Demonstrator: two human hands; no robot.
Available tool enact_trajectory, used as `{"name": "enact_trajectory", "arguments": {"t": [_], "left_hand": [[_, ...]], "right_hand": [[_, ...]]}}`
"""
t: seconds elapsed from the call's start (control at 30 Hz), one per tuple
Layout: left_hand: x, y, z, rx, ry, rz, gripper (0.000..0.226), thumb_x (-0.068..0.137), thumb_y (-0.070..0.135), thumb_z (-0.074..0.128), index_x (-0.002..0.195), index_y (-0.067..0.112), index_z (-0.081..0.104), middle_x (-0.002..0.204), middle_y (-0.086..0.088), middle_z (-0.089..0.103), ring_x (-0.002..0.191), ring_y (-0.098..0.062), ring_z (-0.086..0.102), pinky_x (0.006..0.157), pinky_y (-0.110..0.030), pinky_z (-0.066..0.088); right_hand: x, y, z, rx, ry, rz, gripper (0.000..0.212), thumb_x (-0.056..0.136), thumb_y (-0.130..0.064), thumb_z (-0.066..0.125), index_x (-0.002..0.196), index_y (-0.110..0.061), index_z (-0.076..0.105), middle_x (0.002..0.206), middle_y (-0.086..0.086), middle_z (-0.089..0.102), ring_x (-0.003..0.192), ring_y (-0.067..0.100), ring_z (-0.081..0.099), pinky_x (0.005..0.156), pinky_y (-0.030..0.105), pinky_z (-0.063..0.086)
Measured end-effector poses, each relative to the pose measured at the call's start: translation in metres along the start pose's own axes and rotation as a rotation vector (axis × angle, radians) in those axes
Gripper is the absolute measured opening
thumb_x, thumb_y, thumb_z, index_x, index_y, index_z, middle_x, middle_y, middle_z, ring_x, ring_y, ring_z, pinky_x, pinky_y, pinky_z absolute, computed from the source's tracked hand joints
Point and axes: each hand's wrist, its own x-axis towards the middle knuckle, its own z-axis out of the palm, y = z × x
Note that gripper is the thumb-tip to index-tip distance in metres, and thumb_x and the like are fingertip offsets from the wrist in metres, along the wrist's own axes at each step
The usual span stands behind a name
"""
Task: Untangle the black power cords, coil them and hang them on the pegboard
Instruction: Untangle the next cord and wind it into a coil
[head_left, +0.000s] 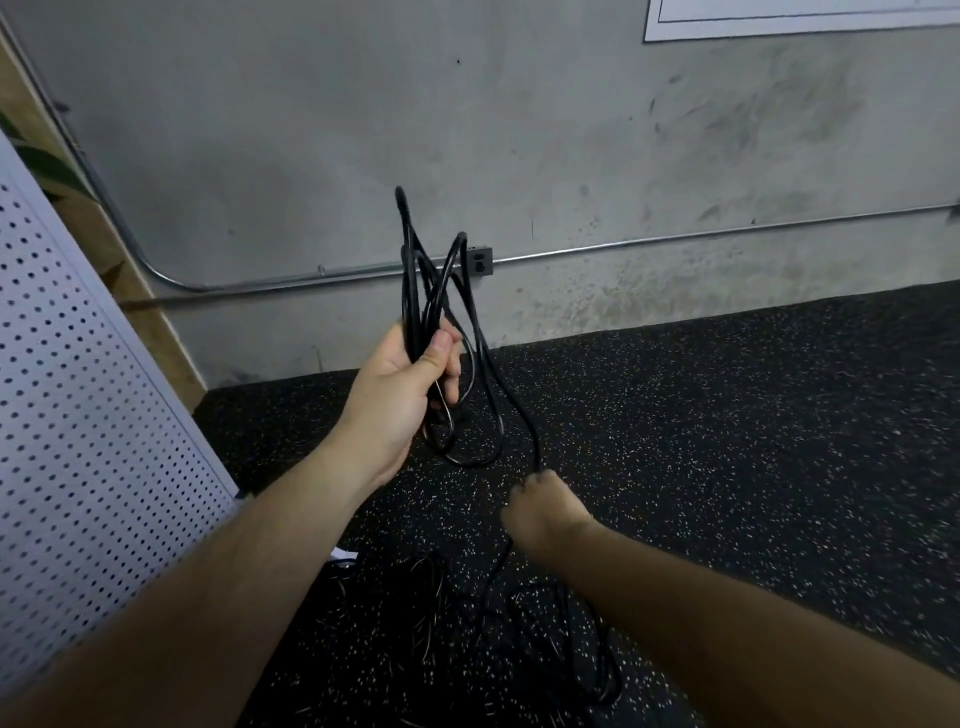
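Note:
My left hand (410, 384) grips several loops of a black power cord (415, 270) held up in front of the wall; loops stick up above the fist and hang below it. One strand runs from the bundle down to my right hand (543, 512), which holds it in a closed fist lower and to the right. Below that hand the cord drops to a tangle of black cords (540, 634) on the floor. The white pegboard (78, 415) leans at the left edge.
A black speckled rubber floor (727, 415) meets a grey concrete wall (467, 130). A metal conduit (623, 244) runs along the wall to an outlet box (480, 262). A green leaf shows behind the pegboard's top.

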Motion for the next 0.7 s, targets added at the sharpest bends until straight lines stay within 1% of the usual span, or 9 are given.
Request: {"name": "enact_trajectory", "arguments": {"t": [0.17,0.27,0.3,0.37,0.47,0.53,0.57,0.63,0.7], "left_hand": [[0.011,-0.012,0.001,0.095,0.086,-0.019,0.011,0.108,0.018,0.048,0.104,0.020,0.058,0.073,0.006,0.057,0.069,-0.009,0.056,0.067,-0.018,0.049],[0.014,-0.016,0.000,0.180,0.094,-0.010,0.009,0.108,0.023,0.049,0.105,0.024,0.057,0.070,0.008,0.058,0.069,-0.008,0.057,0.069,-0.024,0.045],[0.014,-0.017,0.000,0.197,0.087,-0.010,0.008,0.107,0.024,0.049,0.105,0.025,0.057,0.069,0.009,0.058,0.070,-0.007,0.058,0.071,-0.028,0.044],[0.013,-0.018,0.001,0.201,0.063,-0.032,0.007,0.107,0.026,0.050,0.106,0.025,0.057,0.067,0.009,0.057,0.071,-0.008,0.060,0.074,-0.032,0.043],[0.011,-0.020,0.003,0.167,-0.028,-0.071,0.009,0.107,0.026,0.051,0.105,0.021,0.058,0.067,0.006,0.054,0.073,-0.013,0.060,0.073,-0.034,0.042],[0.008,-0.021,0.005,0.089,-0.088,-0.121,0.014,0.103,0.033,0.055,0.104,0.020,0.061,0.070,0.001,0.054,0.076,-0.017,0.060,0.074,-0.033,0.043],[0.006,-0.021,0.006,0.046,-0.106,-0.156,0.018,0.100,0.037,0.058,0.103,0.020,0.062,0.072,-0.002,0.055,0.076,-0.018,0.060,0.073,-0.032,0.045],[0.002,-0.019,0.009,-0.009,-0.131,-0.198,0.026,0.097,0.043,0.058,0.103,0.017,0.061,0.074,-0.006,0.059,0.075,-0.020,0.060,0.068,-0.029,0.044],[0.001,-0.018,0.012,-0.077,-0.153,-0.194,0.034,0.096,0.048,0.055,0.105,0.014,0.058,0.069,-0.003,0.057,0.075,-0.023,0.060,0.065,-0.032,0.040]], "right_hand": [[-0.037,0.016,-0.028,0.309,0.252,-0.184,0.034,0.111,-0.033,0.034,0.131,-0.010,0.049,0.125,0.016,0.060,0.112,0.035,0.057,0.096,0.045,0.044],[-0.059,0.037,-0.045,0.465,0.482,-0.191,0.044,0.109,-0.043,0.024,0.126,-0.013,0.051,0.122,0.013,0.063,0.109,0.032,0.060,0.100,0.046,0.046],[-0.064,0.044,-0.050,0.493,0.571,-0.172,0.048,0.108,-0.045,0.019,0.122,-0.013,0.053,0.118,0.012,0.066,0.104,0.031,0.063,0.097,0.046,0.049],[-0.069,0.056,-0.055,0.534,0.768,-0.124,0.050,0.107,-0.045,0.018,0.112,-0.014,0.057,0.099,0.007,0.070,0.082,0.026,0.067,0.078,0.042,0.056],[-0.073,0.072,-0.061,0.599,0.956,0.007,0.048,0.109,-0.045,0.023,0.102,-0.014,0.059,0.073,-0.002,0.063,0.053,0.020,0.055,0.051,0.028,0.043],[-0.079,0.080,-0.067,0.655,0.978,0.109,0.052,0.108,-0.048,0.020,0.103,-0.013,0.058,0.064,-0.008,0.053,0.045,0.017,0.045,0.045,0.024,0.026],[-0.080,0.085,-0.070,0.691,0.947,0.160,0.053,0.107,-0.050,0.017,0.106,-0.014,0.056,0.063,-0.009,0.052,0.046,0.017,0.045,0.043,0.025,0.024],[-0.081,0.095,-0.069,0.781,0.840,0.236,0.054,0.103,-0.055,0.012,0.113,-0.019,0.051,0.070,-0.008,0.063,0.055,0.020,0.058,0.048,0.031,0.039],[-0.083,0.101,-0.071,0.901,0.780,0.273,0.046,0.104,-0.056,0.015,0.111,-0.024,0.047,0.076,-0.004,0.070,0.065,0.021,0.065,0.060,0.037,0.052]]}}
